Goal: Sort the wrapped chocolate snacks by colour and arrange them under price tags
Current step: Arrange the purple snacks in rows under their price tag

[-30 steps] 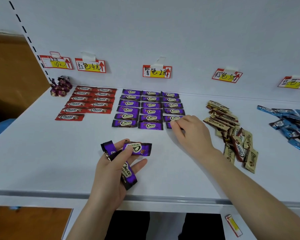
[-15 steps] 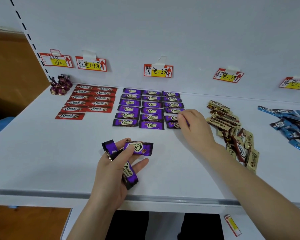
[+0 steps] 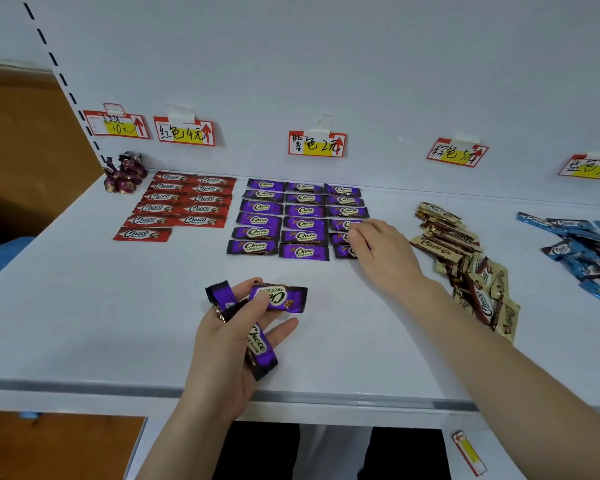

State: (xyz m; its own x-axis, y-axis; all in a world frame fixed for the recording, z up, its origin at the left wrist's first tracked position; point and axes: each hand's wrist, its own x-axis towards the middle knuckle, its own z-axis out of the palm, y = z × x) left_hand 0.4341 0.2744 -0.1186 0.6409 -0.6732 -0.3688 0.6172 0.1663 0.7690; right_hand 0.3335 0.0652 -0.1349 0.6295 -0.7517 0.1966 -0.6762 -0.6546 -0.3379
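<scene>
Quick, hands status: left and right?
Left hand: holds purple Choco bars.
Right hand: fingers on laid-out purple bars, right column; grip cannot be told.

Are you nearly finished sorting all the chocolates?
About halfway. Done: the red snacks lie in neat rows under the red price tag, and the purple grid looks nearly full. In hand: the left hand holds a few spare purple snacks, while the right hand touches the grid's right column. Left: the gold pile and the blue pile are unsorted heaps.
</scene>
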